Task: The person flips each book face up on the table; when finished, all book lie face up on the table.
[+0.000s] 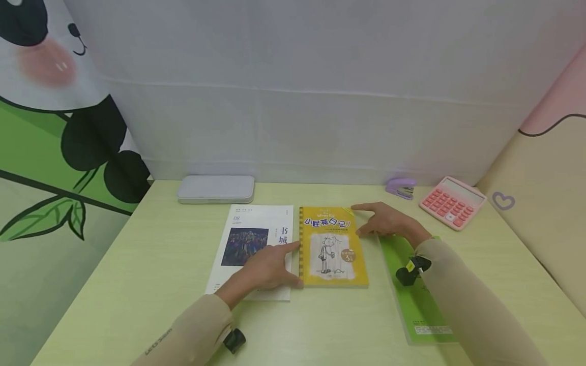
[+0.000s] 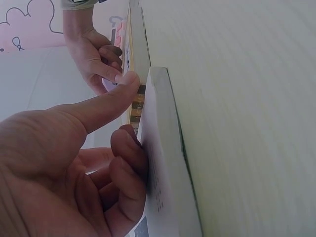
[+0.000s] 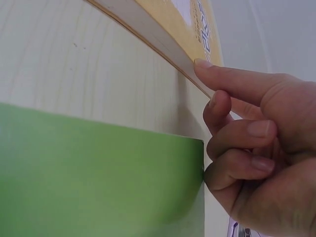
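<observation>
Yellow book (image 1: 332,246): glossy paper cover (spiral-edged); table (image 1: 151,284): matt pale wood-grain laminate.

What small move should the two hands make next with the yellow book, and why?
Probably press inward and lift the yellow book. The left hand touches its spine side and rests on the white magazine; the right hand touches the opposite edge. It lies flat on the table.
</observation>
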The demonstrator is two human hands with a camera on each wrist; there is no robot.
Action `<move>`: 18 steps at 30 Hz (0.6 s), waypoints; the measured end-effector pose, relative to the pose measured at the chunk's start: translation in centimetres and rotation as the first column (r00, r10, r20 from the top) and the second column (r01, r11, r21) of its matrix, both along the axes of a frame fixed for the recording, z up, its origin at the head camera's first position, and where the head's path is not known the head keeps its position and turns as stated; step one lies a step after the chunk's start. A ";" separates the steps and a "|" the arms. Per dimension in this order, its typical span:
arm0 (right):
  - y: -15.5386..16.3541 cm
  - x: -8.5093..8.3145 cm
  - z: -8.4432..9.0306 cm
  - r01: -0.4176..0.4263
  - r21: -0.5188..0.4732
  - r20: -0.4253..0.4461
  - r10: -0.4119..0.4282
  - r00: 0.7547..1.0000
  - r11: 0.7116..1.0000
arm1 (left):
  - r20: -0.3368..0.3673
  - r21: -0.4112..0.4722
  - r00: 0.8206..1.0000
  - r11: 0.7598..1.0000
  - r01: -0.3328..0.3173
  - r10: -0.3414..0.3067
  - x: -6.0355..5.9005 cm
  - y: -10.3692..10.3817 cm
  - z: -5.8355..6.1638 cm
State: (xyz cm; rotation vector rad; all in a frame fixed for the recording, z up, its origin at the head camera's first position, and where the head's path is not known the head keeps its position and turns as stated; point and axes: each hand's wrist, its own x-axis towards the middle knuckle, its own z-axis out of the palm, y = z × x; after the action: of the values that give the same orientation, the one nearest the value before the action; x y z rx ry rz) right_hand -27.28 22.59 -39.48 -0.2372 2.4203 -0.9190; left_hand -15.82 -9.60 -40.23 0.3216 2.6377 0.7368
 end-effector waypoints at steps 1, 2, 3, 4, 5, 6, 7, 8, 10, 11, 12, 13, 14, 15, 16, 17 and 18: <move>0.0 0.0 0.1 0.000 0.000 0.000 0.000 1.000 1.000 | -0.001 -0.001 1.000 1.000 0.001 -0.001 0.0 0.0 0.0; 0.0 0.1 0.1 0.001 0.000 -0.001 -0.001 1.000 1.000 | -0.001 0.000 1.000 1.000 0.001 -0.001 0.0 0.0 0.0; 0.0 0.1 0.1 0.001 0.001 -0.001 -0.001 1.000 1.000 | -0.001 0.001 1.000 1.000 0.001 -0.001 0.0 0.0 0.0; 0.0 0.1 0.2 -0.001 0.002 -0.001 0.001 1.000 1.000 | -0.001 0.002 1.000 1.000 0.001 -0.001 0.0 0.0 0.0; 0.0 0.1 0.2 -0.001 0.003 -0.001 0.001 1.000 1.000 | -0.001 0.003 1.000 1.000 0.001 -0.001 0.0 0.0 0.0; 0.0 0.1 0.2 -0.002 0.004 -0.001 0.002 1.000 1.000 | -0.002 0.004 1.000 1.000 0.001 -0.001 0.0 0.0 0.0; 0.0 0.1 0.1 0.000 0.006 0.000 0.000 1.000 1.000 | -0.003 0.004 1.000 1.000 0.002 -0.002 0.0 0.0 0.0; 0.0 0.1 0.1 0.001 0.007 0.001 -0.001 1.000 1.000 | -0.001 0.007 1.000 1.000 0.000 0.000 0.0 0.0 0.0; 0.0 0.0 0.0 -0.002 0.009 0.004 0.002 1.000 1.000 | -0.001 0.006 1.000 1.000 0.000 0.000 0.0 0.0 0.0; 0.0 0.0 0.0 0.003 0.009 0.008 -0.003 1.000 1.000 | 0.000 0.005 1.000 1.000 -0.001 0.001 0.0 0.0 0.0; 0.0 0.0 -0.1 0.006 0.010 0.010 -0.006 1.000 1.000 | 0.000 0.005 1.000 1.000 -0.001 0.001 0.0 0.0 0.0; 0.0 -0.1 -0.1 0.008 0.012 0.012 -0.009 1.000 1.000 | 0.000 0.004 1.000 1.000 -0.002 0.002 0.0 0.0 -0.1; 0.0 -0.1 -0.1 0.004 0.013 0.012 -0.004 1.000 1.000 | 0.000 0.003 1.000 1.000 -0.003 0.003 0.0 0.0 -0.1; 0.0 -0.1 -0.1 0.003 0.014 0.012 -0.003 1.000 1.000 | -0.001 0.002 1.000 1.000 -0.003 0.003 0.0 0.0 -0.1; 0.0 -0.1 -0.1 0.006 0.014 0.013 -0.006 1.000 1.000 | -0.001 0.002 1.000 1.000 -0.005 0.005 0.0 0.0 -0.1; 0.0 -0.1 -0.1 0.010 0.013 0.014 -0.010 1.000 1.000 | -0.001 0.002 1.000 1.000 -0.005 0.005 0.0 0.0 -0.1; 0.0 -0.1 -0.1 0.009 0.014 0.013 -0.009 1.000 1.000 | -0.001 0.002 1.000 1.000 -0.006 0.006 0.0 0.0 -0.2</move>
State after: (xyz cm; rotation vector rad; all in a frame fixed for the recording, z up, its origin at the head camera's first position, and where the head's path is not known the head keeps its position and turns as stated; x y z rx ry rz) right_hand -27.39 22.60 -39.56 -0.2151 2.4167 -0.9051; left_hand -15.85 -9.57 -40.39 0.3149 2.6403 0.7411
